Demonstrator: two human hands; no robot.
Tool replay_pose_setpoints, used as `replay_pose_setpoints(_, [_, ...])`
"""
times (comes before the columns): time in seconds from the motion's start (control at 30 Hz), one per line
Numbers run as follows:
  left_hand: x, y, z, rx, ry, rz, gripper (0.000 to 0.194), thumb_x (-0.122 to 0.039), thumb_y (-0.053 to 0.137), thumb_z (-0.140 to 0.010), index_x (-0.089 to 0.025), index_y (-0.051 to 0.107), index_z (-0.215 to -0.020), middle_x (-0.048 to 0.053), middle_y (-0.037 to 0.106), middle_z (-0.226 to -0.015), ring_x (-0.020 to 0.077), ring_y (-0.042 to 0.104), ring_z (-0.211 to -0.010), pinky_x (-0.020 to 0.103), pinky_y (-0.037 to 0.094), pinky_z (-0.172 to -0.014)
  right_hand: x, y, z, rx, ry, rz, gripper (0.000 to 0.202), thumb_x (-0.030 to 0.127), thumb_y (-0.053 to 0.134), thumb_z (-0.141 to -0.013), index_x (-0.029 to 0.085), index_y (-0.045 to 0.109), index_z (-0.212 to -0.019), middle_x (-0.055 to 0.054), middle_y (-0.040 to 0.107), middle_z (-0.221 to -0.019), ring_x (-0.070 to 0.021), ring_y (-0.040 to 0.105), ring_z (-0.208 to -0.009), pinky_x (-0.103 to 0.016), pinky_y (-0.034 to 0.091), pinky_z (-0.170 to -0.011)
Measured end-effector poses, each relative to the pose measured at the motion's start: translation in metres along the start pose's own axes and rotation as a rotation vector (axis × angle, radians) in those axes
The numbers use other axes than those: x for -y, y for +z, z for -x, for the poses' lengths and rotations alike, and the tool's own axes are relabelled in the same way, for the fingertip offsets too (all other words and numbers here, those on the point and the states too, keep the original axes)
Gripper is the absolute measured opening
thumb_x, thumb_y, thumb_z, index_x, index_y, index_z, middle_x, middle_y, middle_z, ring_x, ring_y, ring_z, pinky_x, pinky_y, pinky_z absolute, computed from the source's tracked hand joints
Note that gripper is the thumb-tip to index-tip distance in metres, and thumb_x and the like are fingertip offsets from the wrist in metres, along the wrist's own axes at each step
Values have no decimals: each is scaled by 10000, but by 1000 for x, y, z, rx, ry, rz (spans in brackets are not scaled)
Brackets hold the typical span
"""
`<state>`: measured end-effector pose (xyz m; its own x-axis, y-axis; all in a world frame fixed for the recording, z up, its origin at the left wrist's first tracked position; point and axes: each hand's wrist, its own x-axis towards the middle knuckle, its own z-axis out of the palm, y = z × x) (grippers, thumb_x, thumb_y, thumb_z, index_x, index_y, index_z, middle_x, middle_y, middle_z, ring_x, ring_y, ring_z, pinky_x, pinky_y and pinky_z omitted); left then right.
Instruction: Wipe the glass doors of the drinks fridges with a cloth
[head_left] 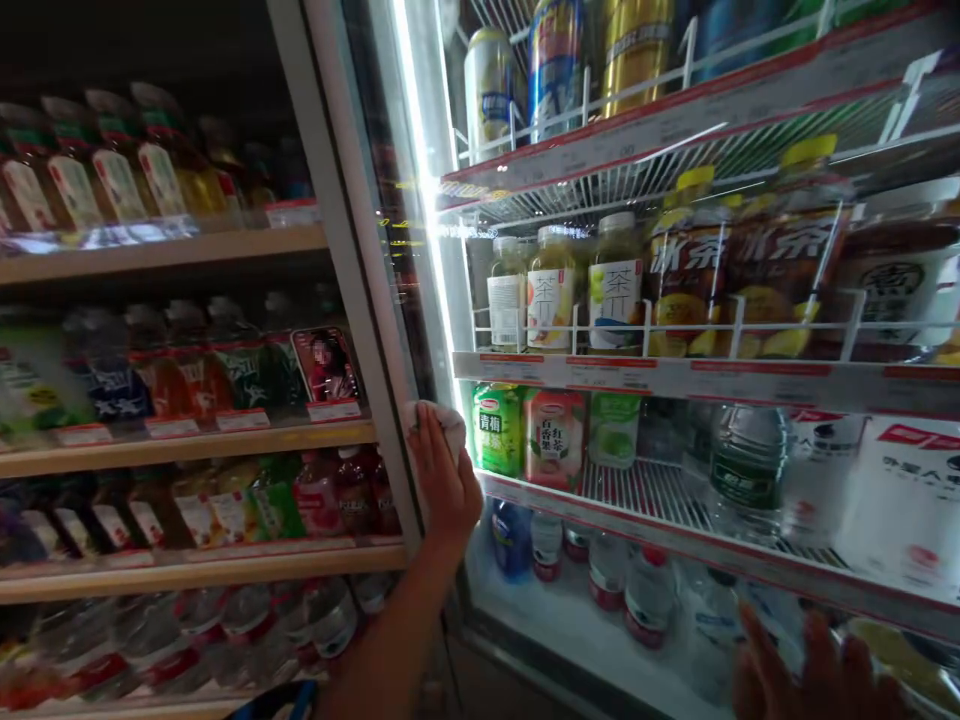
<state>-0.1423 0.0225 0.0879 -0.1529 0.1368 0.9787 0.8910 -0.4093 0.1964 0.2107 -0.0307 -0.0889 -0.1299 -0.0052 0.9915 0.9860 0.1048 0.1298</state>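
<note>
My left hand (448,478) presses a white cloth (454,430) against the frame edge of a lit drinks cooler, its fingers closed over the cloth. The cooler's glass (409,270) and bright light strip (421,130) run upward just above that hand. Low at the right, my right hand (814,665) is blurred and partly cut off, with fingers apart and nothing visible in them. It is in front of the cooler's bottom level, near some water bottles (651,595). Whether it touches the glass I cannot tell. Closest to the left hand inside is a green tea carton (497,430).
Wooden shelves (187,440) with several rows of bottles fill the left side. A phone-like picture card (325,365) leans on one shelf. Inside the cooler, wire racks (652,490) hold cans (555,65), tea bottles (551,290) and a large water bottle (750,465).
</note>
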Motion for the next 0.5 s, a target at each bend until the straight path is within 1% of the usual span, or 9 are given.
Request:
replay_pose_setpoints(0.07, [1, 1, 9, -10, 17, 5, 605, -287, 354, -990, -191, 129, -1543, 126, 220, -1595, 215, 171, -1481, 450, 95, -1227, -5, 1, 4, -9, -46, 6, 605, 317, 645, -814, 315, 491, -1398, -122, 457, -1467, -408, 444, -1322, -622, 374, -1067])
replay_pose_setpoints(0.13, [3, 2, 22, -10, 13, 11, 604, -287, 358, -988, -185, 138, -1542, 135, 235, -1588, 221, 181, -1478, 459, 107, -1225, -8, 2, 5, -18, -81, 6, 620, 302, 632, -813, 320, 472, -1411, -121, 438, -1482, -415, 423, -1333, -630, 384, -1053])
replay_pose_setpoints(0.23, [7, 1, 40, 21, 9, 15, 617, -268, 364, -983, -175, 122, -1543, 145, 226, -1586, 225, 178, -1477, 457, 133, -1222, -4, -1, -3, 34, -12, -3, 685, 246, 635, -804, 381, 406, -1436, -84, 386, -1522, -420, 409, -1345, -650, 400, -1029])
replay_pose_setpoints(0.3, [9, 0, 49, 52, 27, 21, 624, -262, 368, -982, -163, 112, -1543, 155, 220, -1584, 230, 171, -1477, 455, 152, -1217, 6, -9, -16, 61, 21, -22, 678, 252, 609, -830, 368, 375, -1456, -86, 330, -1555, -427, 376, -1368, -669, 371, -1044])
replay_pose_setpoints(0.37, [12, -1, 56, 83, 45, 26, 627, -265, 369, -983, -152, 110, -1542, 166, 233, -1577, 233, 173, -1476, 451, 170, -1213, 20, -20, -41, 133, 26, -62, 669, 251, 553, -871, 334, 315, -1491, -102, 240, -1593, -429, 312, -1405, -683, 323, -1071])
replay_pose_setpoints(0.4, [13, -1, 58, 98, 53, 25, 627, -267, 366, -983, -147, 107, -1542, 171, 240, -1573, 236, 176, -1474, 452, 179, -1211, 28, -26, -59, 213, 14, -102, 689, 233, 536, -882, 333, 265, -1508, -105, 170, -1613, -425, 280, -1421, -682, 304, -1084])
replay_pose_setpoints(0.43, [13, -1, 60, 114, 59, 21, 629, -269, 363, -984, -143, 101, -1542, 176, 244, -1570, 240, 180, -1473, 455, 188, -1208, 36, -31, -82, 291, -53, -134, 718, 195, 519, -882, 355, 222, -1515, -86, 178, -1616, -392, 286, -1428, -650, 300, -1106])
replay_pose_setpoints(0.47, [13, -1, 61, 128, 60, 15, 631, -270, 361, -985, -138, 95, -1541, 181, 247, -1568, 245, 182, -1472, 460, 197, -1206, 46, -34, -109, 316, -178, -155, 740, 153, 510, -874, 381, 212, -1512, -50, 211, -1611, -329, 313, -1432, -595, 271, -1149])
replay_pose_setpoints(0.5, [13, -1, 61, 138, 60, 9, 632, -272, 360, -986, -134, 91, -1541, 184, 250, -1566, 248, 184, -1471, 462, 205, -1203, 56, -35, -140, 227, -315, -191, 737, 140, 515, -865, 402, 246, -1499, -5, 256, -1598, -277, 305, -1444, -534, 234, -1186])
